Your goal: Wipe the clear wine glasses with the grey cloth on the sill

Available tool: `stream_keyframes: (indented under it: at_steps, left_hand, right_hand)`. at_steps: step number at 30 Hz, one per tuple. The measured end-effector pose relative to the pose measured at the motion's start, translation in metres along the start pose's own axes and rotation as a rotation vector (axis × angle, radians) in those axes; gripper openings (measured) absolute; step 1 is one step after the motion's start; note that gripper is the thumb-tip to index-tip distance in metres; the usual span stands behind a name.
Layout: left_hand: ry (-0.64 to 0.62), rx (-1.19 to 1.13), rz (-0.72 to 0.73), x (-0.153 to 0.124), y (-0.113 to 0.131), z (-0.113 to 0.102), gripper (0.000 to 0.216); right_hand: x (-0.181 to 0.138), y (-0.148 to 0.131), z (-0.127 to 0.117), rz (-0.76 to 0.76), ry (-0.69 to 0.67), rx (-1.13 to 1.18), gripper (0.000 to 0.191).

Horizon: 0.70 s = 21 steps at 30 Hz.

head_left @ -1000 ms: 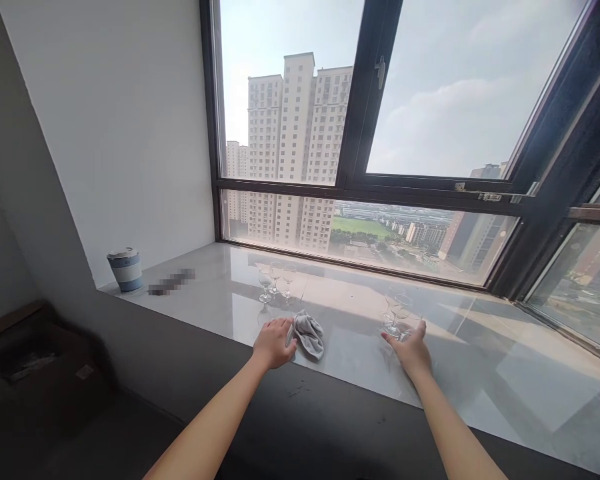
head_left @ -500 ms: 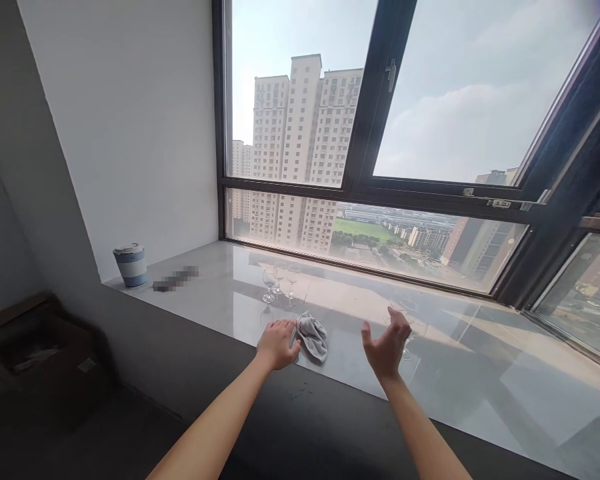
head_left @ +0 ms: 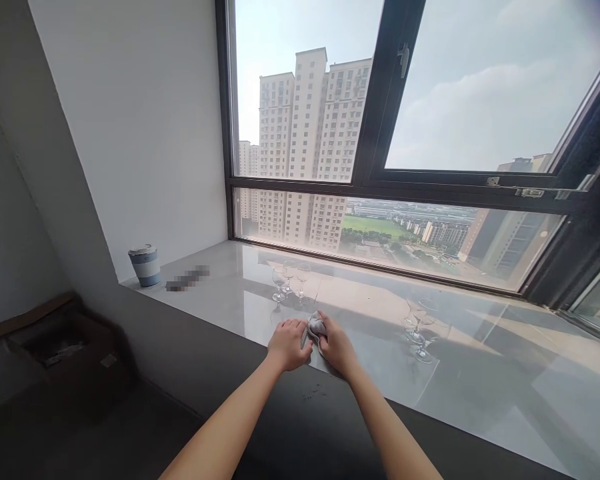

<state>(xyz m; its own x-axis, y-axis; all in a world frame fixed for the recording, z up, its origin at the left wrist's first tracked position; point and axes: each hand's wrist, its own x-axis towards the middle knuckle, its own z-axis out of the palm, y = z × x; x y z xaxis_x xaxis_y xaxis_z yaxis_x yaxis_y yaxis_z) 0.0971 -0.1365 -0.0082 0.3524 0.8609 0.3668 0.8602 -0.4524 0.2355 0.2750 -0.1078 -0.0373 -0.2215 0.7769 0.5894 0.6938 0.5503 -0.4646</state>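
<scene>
A crumpled light grey cloth [head_left: 317,325] is bunched between my two hands close to the sill's front edge. My left hand [head_left: 290,345] is closed on its left side, knuckles up. From the right, my right hand [head_left: 336,345] grips the same cloth, with the thumb over its top. Behind them stand three clear stemmed glasses [head_left: 279,283], grouped together on the sill. More clear stemmed glasses [head_left: 419,327] stand to the right of my right hand, overlapping so that their outlines are hard to separate.
The glossy tiled windowsill [head_left: 480,393] runs along a dark-framed window [head_left: 300,183]. A blue and white cup with a lid [head_left: 145,265] stands at its left end, beside a blurred-out object [head_left: 187,279]. An open cardboard box [head_left: 75,380] sits on the floor at lower left.
My right hand has moved left, away from the right-hand glasses, and has taken hold of the cloth. My left hand stays at the cloth. The view has shifted slightly.
</scene>
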Motion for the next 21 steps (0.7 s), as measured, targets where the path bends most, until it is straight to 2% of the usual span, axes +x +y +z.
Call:
stream_keyframes:
  at_steps: [9, 21]
  left_hand:
    - [-0.038, -0.021, -0.031, -0.001, 0.0, -0.002, 0.052]
    - [-0.038, -0.041, 0.018, -0.004, -0.004, 0.0, 0.055]
  right_hand:
    - [-0.001, -0.002, -0.009, 0.166, -0.034, -0.127, 0.061]
    - [-0.001, 0.008, -0.006, 0.186, -0.031, -0.173, 0.056]
